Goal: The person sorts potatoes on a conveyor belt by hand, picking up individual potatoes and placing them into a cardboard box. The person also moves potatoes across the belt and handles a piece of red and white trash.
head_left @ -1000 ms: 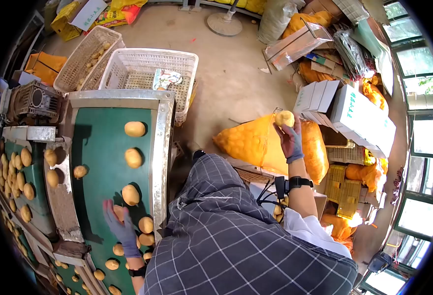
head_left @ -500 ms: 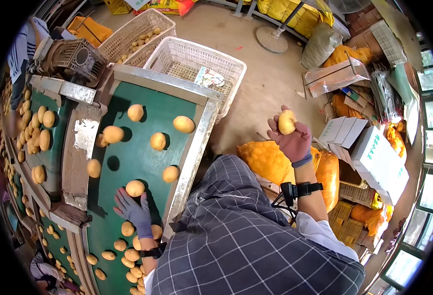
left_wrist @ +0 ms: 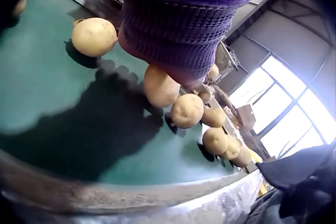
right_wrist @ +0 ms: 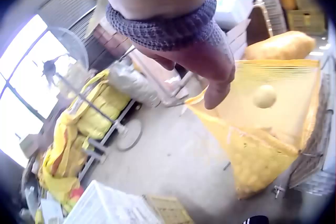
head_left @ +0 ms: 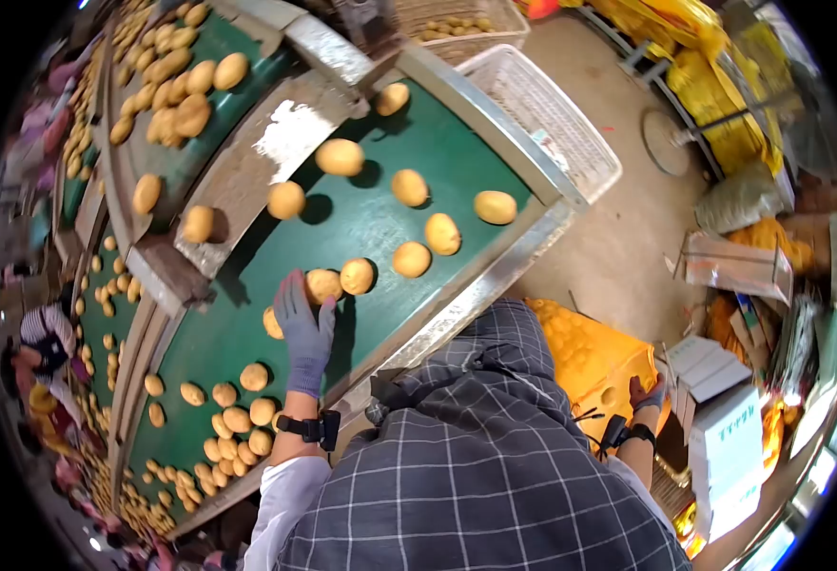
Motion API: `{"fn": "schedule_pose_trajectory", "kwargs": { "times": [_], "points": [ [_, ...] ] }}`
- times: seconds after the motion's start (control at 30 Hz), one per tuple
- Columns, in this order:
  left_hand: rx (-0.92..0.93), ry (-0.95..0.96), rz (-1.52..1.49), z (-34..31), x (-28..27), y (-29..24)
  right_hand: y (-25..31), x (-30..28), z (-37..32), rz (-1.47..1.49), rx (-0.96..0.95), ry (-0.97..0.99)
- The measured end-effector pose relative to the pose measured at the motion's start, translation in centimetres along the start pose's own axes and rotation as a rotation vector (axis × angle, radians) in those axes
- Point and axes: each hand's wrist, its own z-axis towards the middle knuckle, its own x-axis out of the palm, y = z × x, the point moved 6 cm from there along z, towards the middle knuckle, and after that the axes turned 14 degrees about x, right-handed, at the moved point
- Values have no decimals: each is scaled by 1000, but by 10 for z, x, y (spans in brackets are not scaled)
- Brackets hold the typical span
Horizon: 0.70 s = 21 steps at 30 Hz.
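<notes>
My left hand (head_left: 306, 333), in a grey-purple glove, lies over the green conveyor belt (head_left: 447, 143) with its fingers extended beside a potato (head_left: 323, 285). Thumb and fingertips are right at that potato, and more potatoes lie close by. In the left wrist view the glove cuff hides the fingers, with a potato (left_wrist: 160, 86) just below the hand. At the right, my gloved right hand (head_left: 647, 395) is over the mouth of an orange mesh bag (head_left: 585, 347). The right wrist view shows a loose potato (right_wrist: 264, 96) inside the bag's opening, apart from the fingers.
A metal rail (head_left: 476, 276) edges the belt on my side. Beyond its end stands a white plastic crate (head_left: 585, 143). White cardboard boxes (head_left: 728, 447) stand right of the bag. Another potato-covered belt runs at the left, with people beyond it.
The right hand has moved down to the orange bag and let go of its potato. The left hand has shifted among the potatoes on the belt. The head view has turned left.
</notes>
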Motion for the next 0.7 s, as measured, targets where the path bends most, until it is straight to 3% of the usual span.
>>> {"fn": "schedule_pose_trajectory", "kwargs": {
  "times": [0.03, 0.07, 0.13, 0.2, 0.23, 0.3, 0.37, 0.43, 0.57, 0.63, 0.7],
  "points": [
    [0, -14, 40, -4, -12, -4, 7, 29, 8, -28, -104, -33],
    [-42, -34, 122, -15, -27, -1, 8, 88, -11, -192, -206, 72],
    [-191, -94, 304, -52, -49, 18, -11, 237, -116, -528, -381, 306],
    [-395, -170, 496, -120, -56, 65, -56, 347, -194, -830, -573, 509],
    [-602, -147, 590, -160, -57, 90, -83, 390, -222, -960, -697, 596],
    [-977, -123, 582, -227, -51, 119, -141, 451, -277, -1212, -1175, 824],
    [-1102, 7, 463, -247, -44, 118, -202, 488, -333, -1419, -1513, 1054],
    [-1077, -18, 489, -247, -24, 116, -261, 499, -349, -1562, -1720, 1154],
    [-913, -181, 69, -164, -28, 59, -335, 499, -336, -1854, -1840, 1302],
    [-810, -72, 183, -141, 3, 43, -350, 501, -316, -1937, -1977, 1298],
    [-672, 22, 271, -121, 57, 10, -344, 517, -309, -1925, -1824, 1259]
  ]
}}
